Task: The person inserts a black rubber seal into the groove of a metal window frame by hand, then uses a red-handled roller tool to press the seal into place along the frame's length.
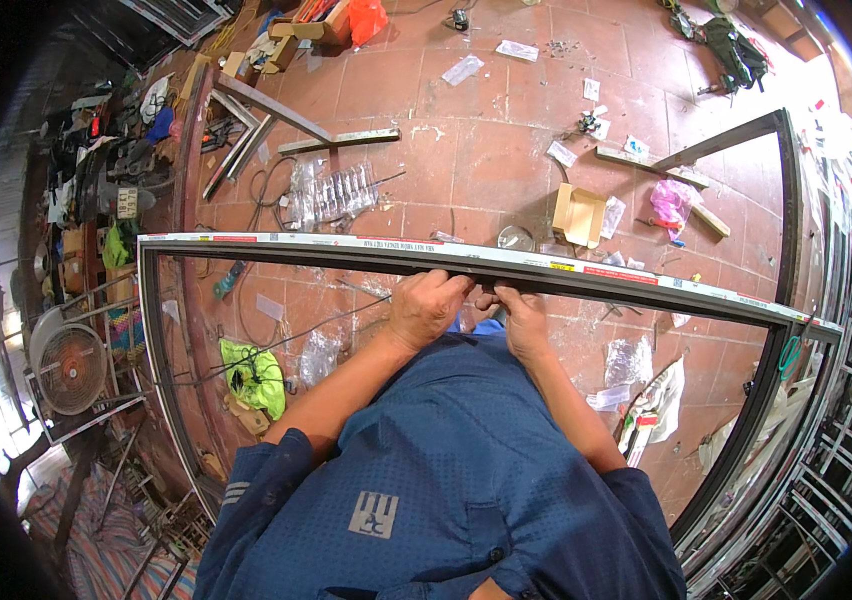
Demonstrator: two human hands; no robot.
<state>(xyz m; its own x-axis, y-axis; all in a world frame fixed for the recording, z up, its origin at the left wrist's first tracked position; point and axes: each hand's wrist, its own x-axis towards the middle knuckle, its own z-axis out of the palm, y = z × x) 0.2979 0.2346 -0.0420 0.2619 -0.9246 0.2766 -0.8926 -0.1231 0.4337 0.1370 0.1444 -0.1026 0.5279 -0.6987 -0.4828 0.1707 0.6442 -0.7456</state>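
A long dark metal frame bar (346,256) runs across in front of me, with a white printed protective film (386,243) on its top face. It belongs to a large rectangular frame whose left side bar (158,345) comes back toward me. My left hand (431,310) is closed at the near edge of the bar, around its middle, with thumb and fingers pinched together. Just to its right, my right hand (522,318) has its fingers curled against the same edge. Whatever is between the fingertips of either hand is too small and dark to make out.
A tiled floor (426,90) carries an open cardboard box (578,215), a pink plastic bag (673,203), a green bag (252,378) and metal offcuts (341,140). A fan (70,362) stands at left. Metal racks (841,450) line the right.
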